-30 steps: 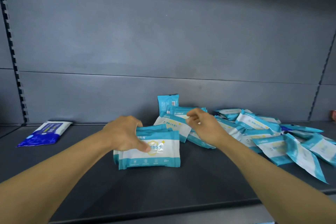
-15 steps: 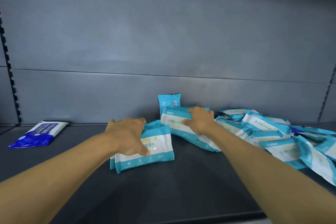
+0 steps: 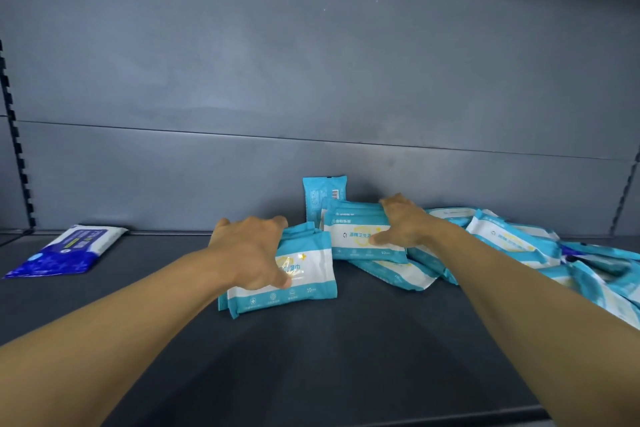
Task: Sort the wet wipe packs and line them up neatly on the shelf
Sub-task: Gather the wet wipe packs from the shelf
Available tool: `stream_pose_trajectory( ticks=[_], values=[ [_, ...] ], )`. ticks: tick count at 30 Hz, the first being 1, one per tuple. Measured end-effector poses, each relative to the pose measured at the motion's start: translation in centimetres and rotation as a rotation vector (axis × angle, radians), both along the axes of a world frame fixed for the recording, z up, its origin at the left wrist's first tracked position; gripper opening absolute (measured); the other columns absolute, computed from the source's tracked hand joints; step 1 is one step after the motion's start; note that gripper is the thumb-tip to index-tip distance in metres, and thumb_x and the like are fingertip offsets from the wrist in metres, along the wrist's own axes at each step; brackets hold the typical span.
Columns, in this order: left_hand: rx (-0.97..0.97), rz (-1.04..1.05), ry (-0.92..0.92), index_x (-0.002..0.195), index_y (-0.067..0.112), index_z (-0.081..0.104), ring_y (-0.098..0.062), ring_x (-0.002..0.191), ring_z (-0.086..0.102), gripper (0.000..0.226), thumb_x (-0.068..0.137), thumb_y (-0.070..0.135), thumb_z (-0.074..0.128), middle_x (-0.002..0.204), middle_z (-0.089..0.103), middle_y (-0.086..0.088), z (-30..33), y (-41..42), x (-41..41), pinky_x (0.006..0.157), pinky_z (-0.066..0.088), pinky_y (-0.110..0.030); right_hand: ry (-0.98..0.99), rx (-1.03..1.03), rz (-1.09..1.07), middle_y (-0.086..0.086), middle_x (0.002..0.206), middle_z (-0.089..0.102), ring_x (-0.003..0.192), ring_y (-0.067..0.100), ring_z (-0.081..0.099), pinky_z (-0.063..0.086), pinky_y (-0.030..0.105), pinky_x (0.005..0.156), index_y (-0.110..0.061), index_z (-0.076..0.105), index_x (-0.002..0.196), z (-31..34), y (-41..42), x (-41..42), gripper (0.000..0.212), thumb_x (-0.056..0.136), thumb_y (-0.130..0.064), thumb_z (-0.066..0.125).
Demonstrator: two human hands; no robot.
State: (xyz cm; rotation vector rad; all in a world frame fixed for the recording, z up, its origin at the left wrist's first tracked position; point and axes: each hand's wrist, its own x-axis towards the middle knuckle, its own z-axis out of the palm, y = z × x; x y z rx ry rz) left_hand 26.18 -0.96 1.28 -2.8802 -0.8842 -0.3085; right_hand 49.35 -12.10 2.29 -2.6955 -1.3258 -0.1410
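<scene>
both hands (image 3: 252,253) on teal packs (image 3: 311,274)

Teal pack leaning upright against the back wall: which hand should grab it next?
Right. The right hand rests on a small stack directly in front of the upright teal pack. The left hand is nearer the shelf front, pressing on another stack.
</scene>
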Motion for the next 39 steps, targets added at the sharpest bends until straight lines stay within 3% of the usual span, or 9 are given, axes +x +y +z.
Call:
stream_pose_trajectory(
  ticks=[4, 11, 17, 24, 28, 32, 36, 39],
  values=[
    [-0.002, -0.003, -0.002, 0.120, 0.027, 0.040, -0.018, 0.101, 0.054, 0.059, 0.075, 0.052, 0.069, 0.104, 0.055, 0.011, 0.1, -0.1, 0.0, 0.088, 0.034, -0.035, 0.002, -0.006, 0.001, 0.009, 0.132, 0.037, 0.124, 0.027, 0.033, 0.033, 0.038, 0.106, -0.017, 0.043, 0.133, 0.7, 0.0, -0.1, 0.074, 0.073, -0.048, 0.074],
    [0.051, -0.006, 0.022, 0.131, 0.026, 0.034, -0.021, 0.107, 0.055, 0.068, 0.078, 0.053, 0.066, 0.115, 0.058, 0.006, -0.1, -0.4, -0.1, 0.084, 0.035, -0.033, -0.050, 0.057, 0.038, 0.001, 0.135, 0.051, 0.120, 0.024, 0.050, 0.043, 0.040, 0.100, -0.021, 0.039, 0.139, 0.4, -0.7, -1.2, 0.077, 0.074, -0.046, 0.074],
    [0.034, 0.007, 0.029, 0.138, 0.030, 0.030, -0.024, 0.111, 0.055, 0.074, 0.078, 0.054, 0.066, 0.120, 0.057, 0.003, 0.6, -1.2, -0.8, 0.074, 0.038, -0.031, -0.204, 0.182, -0.011, 0.006, 0.124, 0.059, 0.113, 0.030, 0.055, 0.046, 0.038, 0.088, -0.025, 0.044, 0.135, -0.2, -2.3, -4.4, 0.061, 0.082, -0.044, 0.067],
    [-0.061, 0.001, -0.008, 0.137, 0.029, 0.032, -0.023, 0.107, 0.055, 0.065, 0.084, 0.051, 0.062, 0.117, 0.057, 0.004, 1.1, -2.7, -3.7, 0.073, 0.039, -0.030, -0.094, 0.369, -0.027, 0.005, 0.101, 0.063, 0.093, 0.028, 0.057, 0.043, 0.033, 0.067, -0.019, 0.052, 0.115, 0.8, -6.3, -9.0, 0.039, 0.085, -0.041, 0.063],
    [-0.142, -0.020, -0.046, 0.132, 0.027, 0.035, -0.019, 0.094, 0.051, 0.059, 0.084, 0.048, 0.062, 0.105, 0.053, 0.006, 2.3, -4.4, -7.4, 0.072, 0.039, -0.030, 0.037, 0.446, 0.032, 0.002, 0.101, 0.065, 0.090, 0.022, 0.060, 0.051, 0.040, 0.078, -0.018, 0.056, 0.115, 1.7, -9.3, -12.3, 0.039, 0.083, -0.038, 0.066],
    [-0.166, -0.041, -0.043, 0.115, 0.026, 0.042, -0.017, 0.087, 0.051, 0.045, 0.083, 0.047, 0.065, 0.095, 0.052, 0.009, 3.1, -7.4, -12.1, 0.073, 0.043, -0.032, 0.079, 0.467, 0.096, 0.001, 0.105, 0.065, 0.091, 0.020, 0.060, 0.050, 0.037, 0.078, -0.018, 0.055, 0.118, 2.0, -12.2, -16.3, 0.040, 0.084, -0.037, 0.066],
    [-0.181, -0.021, -0.037, 0.111, 0.027, 0.042, -0.020, 0.092, 0.053, 0.045, 0.080, 0.048, 0.068, 0.102, 0.056, 0.005, 2.4, -10.8, -17.1, 0.086, 0.048, -0.039, 0.099, 0.471, 0.178, 0.003, 0.110, 0.064, 0.097, 0.023, 0.059, 0.048, 0.036, 0.080, -0.015, 0.056, 0.118, 1.3, -15.1, -20.1, 0.042, 0.084, -0.036, 0.066],
    [-0.215, 0.025, -0.007, 0.112, 0.026, 0.044, -0.023, 0.098, 0.056, 0.046, 0.079, 0.048, 0.068, 0.111, 0.059, 0.002, 0.6, -13.8, -21.1, 0.087, 0.047, -0.040, 0.144, 0.456, 0.245, 0.001, 0.108, 0.062, 0.099, 0.023, 0.058, 0.047, 0.036, 0.083, -0.013, 0.057, 0.116, -0.4, -17.3, -22.9, 0.041, 0.083, -0.036, 0.067]
  ],
)
